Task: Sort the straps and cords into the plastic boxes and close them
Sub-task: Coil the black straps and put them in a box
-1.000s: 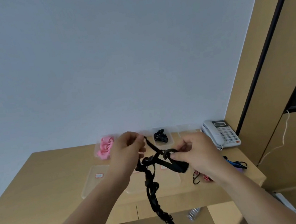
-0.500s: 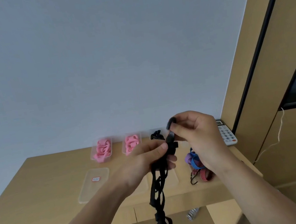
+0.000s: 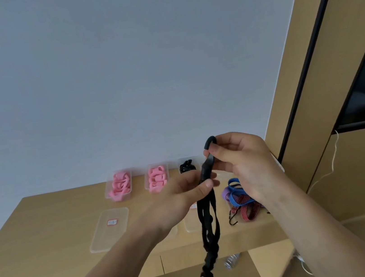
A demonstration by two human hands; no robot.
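Black strap [image 3: 209,219]: held above the table [image 3: 53,264], its tail hanging below both hands.
Right hand [image 3: 239,163]: upper end pinched.
Left hand [image 3: 185,197]: strap gripped just below.
Pink-filled boxes [image 3: 119,185]: beyond the left hand.

Markings: one sticker seen, nothing legible.

A small red-and-white label [image 3: 112,222] sits on the clear plastic lid [image 3: 104,240] lying flat on the wooden surface [image 3: 36,231]; its print is too small and blurred to read. A second reddish label [image 3: 193,206] shows at the edge of another lid [image 3: 192,224], mostly hidden behind the black strap [image 3: 208,215]; unreadable too. No brand, number or sign can be made out elsewhere.
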